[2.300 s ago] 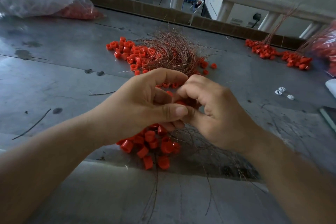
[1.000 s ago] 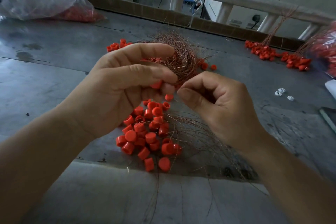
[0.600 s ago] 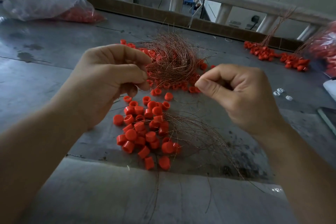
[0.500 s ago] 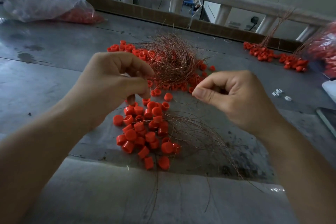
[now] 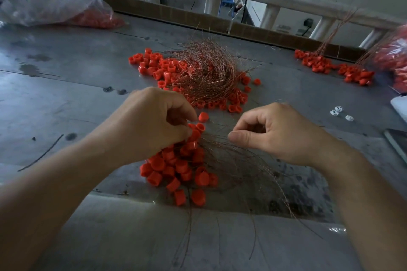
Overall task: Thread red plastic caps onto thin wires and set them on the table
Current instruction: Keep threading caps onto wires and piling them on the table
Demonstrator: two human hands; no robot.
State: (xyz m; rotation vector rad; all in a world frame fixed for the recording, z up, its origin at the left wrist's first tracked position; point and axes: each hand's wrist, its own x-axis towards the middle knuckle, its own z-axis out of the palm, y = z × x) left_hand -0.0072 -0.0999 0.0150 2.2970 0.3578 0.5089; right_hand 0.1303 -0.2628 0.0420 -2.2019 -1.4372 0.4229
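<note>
Grey worktop (image 5: 66, 99) carries red cylindrical caps (image 5: 176, 167), one end open, heaped beside thin copper wires (image 5: 237, 160). Left hand (image 5: 149, 125) curls onto heap, grip indeterminate; right hand (image 5: 279, 132) loosely curled, thumb and forefinger apart.

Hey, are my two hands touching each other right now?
Apart. In the head view, grey table and thin wires show plainly between the left hand and the right hand.

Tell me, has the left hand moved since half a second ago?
Yes. The left hand has come down, away from the far wire bundle, and is now at the top of the near cap pile.
</note>
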